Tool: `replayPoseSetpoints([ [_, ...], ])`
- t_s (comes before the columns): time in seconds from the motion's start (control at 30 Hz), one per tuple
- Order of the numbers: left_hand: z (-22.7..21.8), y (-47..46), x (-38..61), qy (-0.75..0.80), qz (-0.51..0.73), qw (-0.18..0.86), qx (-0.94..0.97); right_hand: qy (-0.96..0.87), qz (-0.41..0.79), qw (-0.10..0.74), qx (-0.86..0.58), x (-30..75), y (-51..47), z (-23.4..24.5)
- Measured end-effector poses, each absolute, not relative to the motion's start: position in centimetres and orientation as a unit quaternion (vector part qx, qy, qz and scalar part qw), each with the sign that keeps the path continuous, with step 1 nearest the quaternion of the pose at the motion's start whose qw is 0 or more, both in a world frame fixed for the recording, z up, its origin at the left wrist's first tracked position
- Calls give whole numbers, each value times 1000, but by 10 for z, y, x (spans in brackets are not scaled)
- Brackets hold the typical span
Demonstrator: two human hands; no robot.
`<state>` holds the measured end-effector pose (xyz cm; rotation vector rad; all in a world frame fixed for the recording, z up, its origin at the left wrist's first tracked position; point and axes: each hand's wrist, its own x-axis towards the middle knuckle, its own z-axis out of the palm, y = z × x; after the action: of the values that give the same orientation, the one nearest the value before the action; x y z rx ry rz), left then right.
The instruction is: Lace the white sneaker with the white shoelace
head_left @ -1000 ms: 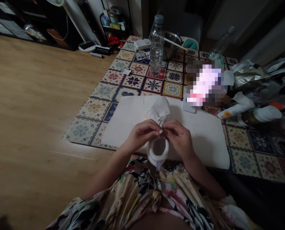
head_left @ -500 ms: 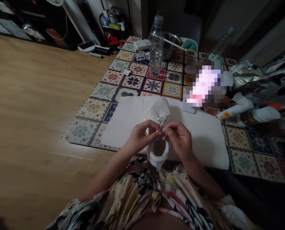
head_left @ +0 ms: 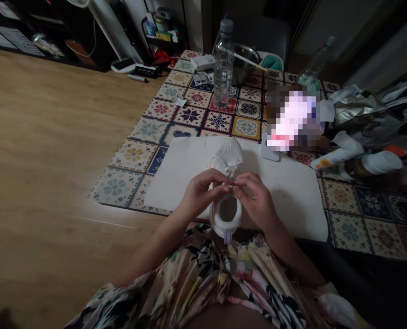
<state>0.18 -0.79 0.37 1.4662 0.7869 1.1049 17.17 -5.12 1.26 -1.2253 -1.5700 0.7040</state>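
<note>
A white lace-up shoe [head_left: 228, 153] lies on a white sheet [head_left: 177, 171], its toe pointing away from me and its heel at the table's near edge. Over the shoe's tongue, my left hand [head_left: 208, 189] pinches a white shoelace between thumb and fingers. Against its fingertips, my right hand [head_left: 254, 194] is closed in a pinch on the same lace. Most of the shoelace [head_left: 215, 160] is hidden behind the fingers; a loop of it shows on the shoe's left side.
A patterned cloth covers the table [head_left: 134, 155]. Beyond the sheet stand a clear water bottle [head_left: 223, 68] and a metal bowl [head_left: 246, 57]. To the right are a phone-like stand [head_left: 271, 151] with a blurred screen, a white tube [head_left: 336, 153] and a capped jar [head_left: 371, 165].
My fingertips have drawn together, and the right hand has shifted slightly left and down over the lace. The shoe stays in place.
</note>
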Motion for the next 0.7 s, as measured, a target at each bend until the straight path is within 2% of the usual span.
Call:
replayPoseSetpoints([
  [0.17,6,-6,4,326,466,533,626,-563,467,483,-481,173,-47,6],
  [0.33,5,-5,6,329,469,525,629,-564,498,469,-462,177,-47,5],
  [0.43,4,-5,7,342,463,526,626,-636,401,466,-466,176,-49,6],
  [0.6,2,-5,8,361,437,545,618,-744,110,461,-471,171,-54,8],
  [0.7,2,-4,6,354,425,561,615,-786,7,439,-436,172,-54,12],
])
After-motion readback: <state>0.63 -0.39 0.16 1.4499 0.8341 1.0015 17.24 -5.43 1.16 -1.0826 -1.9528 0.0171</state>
